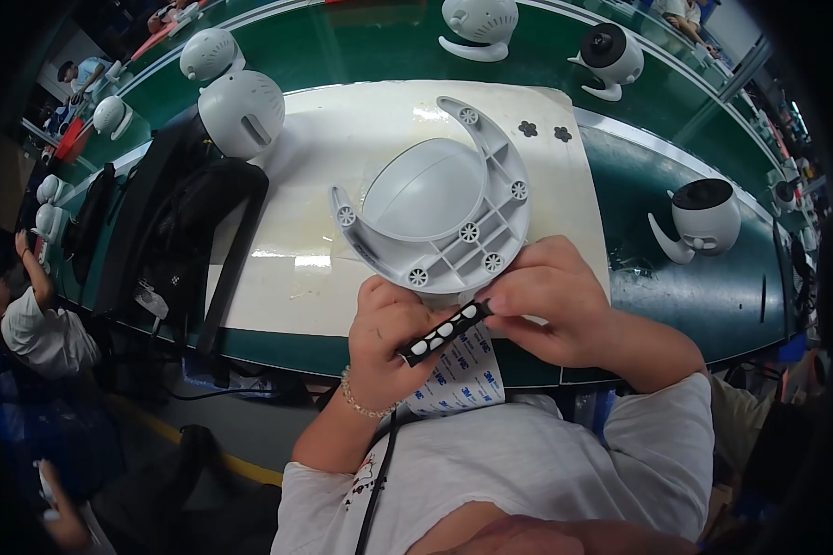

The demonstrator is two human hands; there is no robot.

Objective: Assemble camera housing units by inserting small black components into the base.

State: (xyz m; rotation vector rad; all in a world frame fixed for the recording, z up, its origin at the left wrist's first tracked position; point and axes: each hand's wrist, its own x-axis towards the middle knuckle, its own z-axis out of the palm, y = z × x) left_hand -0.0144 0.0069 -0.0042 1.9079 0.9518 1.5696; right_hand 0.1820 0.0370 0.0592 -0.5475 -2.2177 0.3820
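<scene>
My left hand (385, 324) is closed on the lower left end of a short black strip (444, 333) with a row of white round spots. At the strip's upper right end, the fingers of my right hand (551, 301) pinch it. Just beyond both hands, a light grey crescent-shaped stand (504, 185) lies with its ribbed underside up, showing several round spoked sockets. A rounded grey shell (421, 190) sits within its curve. Below the strip hangs a white backing sheet with blue print (460, 377).
A cream board (315, 120) covers the green table, with two black flower-shaped pieces (528, 129) at its far right. Black bags (171, 194) and a round white device (242, 113) stand at left. A similar device (705, 217) stands right; others line the far side. Other people sit at left.
</scene>
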